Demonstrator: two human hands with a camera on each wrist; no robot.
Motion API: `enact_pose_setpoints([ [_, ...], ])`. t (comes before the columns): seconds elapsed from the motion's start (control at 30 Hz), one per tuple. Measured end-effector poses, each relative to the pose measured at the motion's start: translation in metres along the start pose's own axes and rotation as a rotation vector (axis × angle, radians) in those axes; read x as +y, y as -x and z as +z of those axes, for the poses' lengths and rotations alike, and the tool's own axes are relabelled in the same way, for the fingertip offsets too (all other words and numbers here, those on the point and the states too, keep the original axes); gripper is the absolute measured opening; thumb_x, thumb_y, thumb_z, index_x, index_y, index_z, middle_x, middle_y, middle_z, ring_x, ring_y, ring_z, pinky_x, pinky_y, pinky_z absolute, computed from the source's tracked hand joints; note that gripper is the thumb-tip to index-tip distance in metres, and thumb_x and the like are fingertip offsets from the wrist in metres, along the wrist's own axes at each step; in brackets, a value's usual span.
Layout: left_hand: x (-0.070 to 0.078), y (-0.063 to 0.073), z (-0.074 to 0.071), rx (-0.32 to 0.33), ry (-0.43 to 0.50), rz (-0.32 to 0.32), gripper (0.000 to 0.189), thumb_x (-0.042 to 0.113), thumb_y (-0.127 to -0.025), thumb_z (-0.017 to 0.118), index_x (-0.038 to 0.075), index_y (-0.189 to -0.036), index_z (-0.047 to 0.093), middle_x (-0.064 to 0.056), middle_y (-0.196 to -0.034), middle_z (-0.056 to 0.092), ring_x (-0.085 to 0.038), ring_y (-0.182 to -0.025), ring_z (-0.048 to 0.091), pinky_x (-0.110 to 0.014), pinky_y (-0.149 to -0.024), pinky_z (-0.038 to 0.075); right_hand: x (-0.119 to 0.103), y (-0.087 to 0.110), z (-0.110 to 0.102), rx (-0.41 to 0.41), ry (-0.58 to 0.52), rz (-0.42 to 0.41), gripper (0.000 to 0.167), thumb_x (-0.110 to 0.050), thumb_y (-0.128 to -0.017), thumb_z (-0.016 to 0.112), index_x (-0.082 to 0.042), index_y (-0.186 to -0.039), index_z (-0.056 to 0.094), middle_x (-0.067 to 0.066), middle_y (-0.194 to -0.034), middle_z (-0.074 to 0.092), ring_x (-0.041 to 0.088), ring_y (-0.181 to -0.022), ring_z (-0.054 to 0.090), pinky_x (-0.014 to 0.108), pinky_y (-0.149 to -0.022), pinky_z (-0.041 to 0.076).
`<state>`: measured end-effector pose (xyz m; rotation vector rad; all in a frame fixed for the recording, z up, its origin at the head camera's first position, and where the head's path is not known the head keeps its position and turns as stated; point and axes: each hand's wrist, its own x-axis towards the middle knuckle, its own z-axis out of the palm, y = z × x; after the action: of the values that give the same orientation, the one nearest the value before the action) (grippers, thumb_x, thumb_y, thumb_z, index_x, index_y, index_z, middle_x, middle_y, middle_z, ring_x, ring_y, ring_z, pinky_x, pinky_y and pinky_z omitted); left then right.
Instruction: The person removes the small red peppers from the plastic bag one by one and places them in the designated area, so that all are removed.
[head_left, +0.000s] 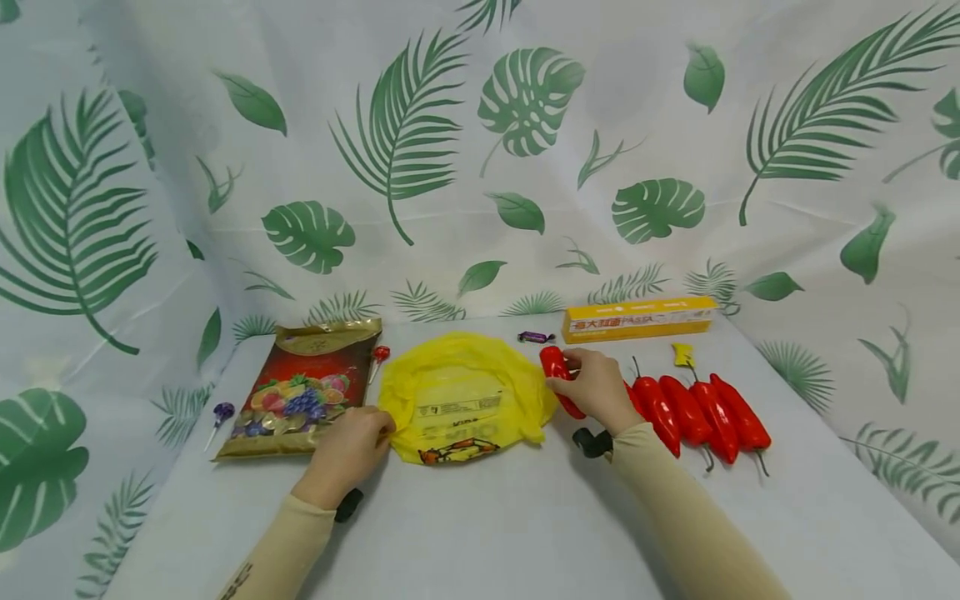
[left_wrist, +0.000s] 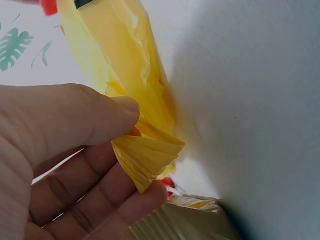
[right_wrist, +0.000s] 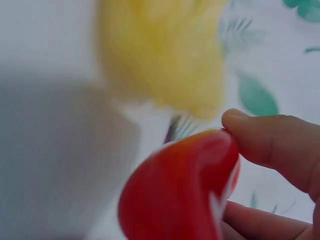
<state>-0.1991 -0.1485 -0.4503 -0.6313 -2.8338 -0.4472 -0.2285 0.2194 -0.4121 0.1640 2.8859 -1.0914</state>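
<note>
A yellow plastic bag [head_left: 459, 379] lies with its mouth spread in the middle of the table, dark print on its inside and front. My left hand [head_left: 352, 450] pinches the bag's left edge; in the left wrist view a gathered corner [left_wrist: 147, 155] sticks out between thumb and fingers. My right hand [head_left: 600, 390] grips a glossy red pepper [head_left: 553, 363], raised beside the bag's right rim. Close up in the right wrist view, the pepper [right_wrist: 170, 185] fills the lower middle, thumb at its upper end. Several more red peppers [head_left: 686, 410] lie in a row right of that hand.
A red and gold candy bag [head_left: 300, 387] lies at left, between a purple lollipop [head_left: 222, 412] and a red lollipop [head_left: 381, 354]. Behind are a purple wrapped candy [head_left: 536, 337], a yellow pasta box [head_left: 637, 322] and a yellow wrapped candy [head_left: 683, 355]. Leaf-print cloth surrounds the table.
</note>
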Motion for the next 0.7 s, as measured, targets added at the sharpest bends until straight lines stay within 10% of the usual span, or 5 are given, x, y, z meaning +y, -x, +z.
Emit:
enact_pose_setpoints([
  [0.27, -0.001, 0.003, -0.004, 0.006, -0.006, -0.008, 0.008, 0.003, -0.085, 0.082, 0.008, -0.088, 0.077, -0.005, -0.084, 0.072, -0.019, -0.076, 0.065, -0.040, -0.077, 0.060, 0.032, 0.000, -0.014, -0.045, 0.060, 0.143, 0.082, -0.036, -0.091, 0.078, -0.001, -0.156, 0.041, 0.025, -0.146, 0.053, 0.042, -0.129, 0.047, 0.057, -0.098, 0.058],
  [0.7, -0.002, 0.003, -0.002, 0.024, -0.013, 0.000, 0.006, 0.006, -0.084, 0.083, 0.008, -0.087, 0.078, -0.005, -0.083, 0.073, -0.016, -0.074, 0.064, -0.043, -0.081, 0.059, 0.042, 0.006, -0.013, -0.019, 0.197, 0.135, 0.082, -0.034, -0.086, 0.084, 0.006, -0.148, 0.048, 0.028, -0.135, 0.062, 0.040, -0.115, 0.057, 0.052, -0.088, 0.063],
])
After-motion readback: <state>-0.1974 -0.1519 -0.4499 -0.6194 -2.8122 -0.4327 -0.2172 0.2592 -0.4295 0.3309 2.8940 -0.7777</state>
